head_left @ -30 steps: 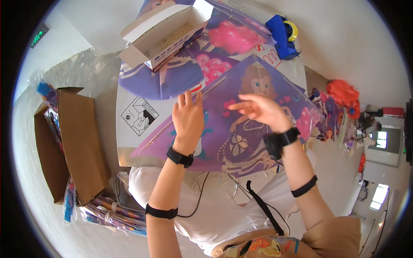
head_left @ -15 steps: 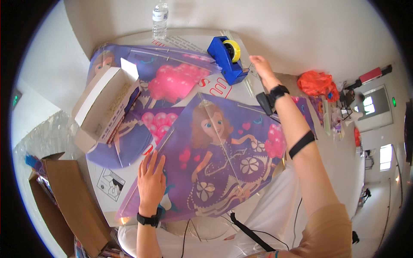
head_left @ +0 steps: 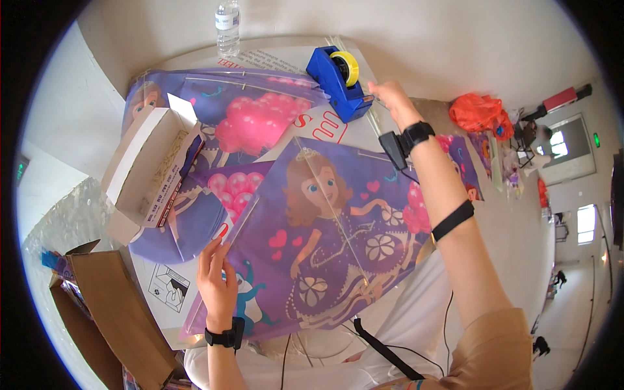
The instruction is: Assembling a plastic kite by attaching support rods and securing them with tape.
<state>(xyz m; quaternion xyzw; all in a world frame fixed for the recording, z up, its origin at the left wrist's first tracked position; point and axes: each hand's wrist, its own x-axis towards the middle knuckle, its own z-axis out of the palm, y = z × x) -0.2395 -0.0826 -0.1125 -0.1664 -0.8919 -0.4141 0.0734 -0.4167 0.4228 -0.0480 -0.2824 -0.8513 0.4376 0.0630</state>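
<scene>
The surface fills the middle of my feed, and across its near part lies the purple printed sheet, a thin seam running slantwise down it. The open white box stands to the sheet's upper left. The blue tape dispenser sits beyond the sheet — its long axis runs from far left to near right, the near end pointing toward me. That end is just left of the right hand, clearly the nearer one; its fingers are bent, and I cannot tell whether they hold anything. My left hand is well apart, fingertips at the sheet's left edge — resting or pinching, I cannot tell. Smallest, the yellow tape roll sits in the dispenser.
</scene>
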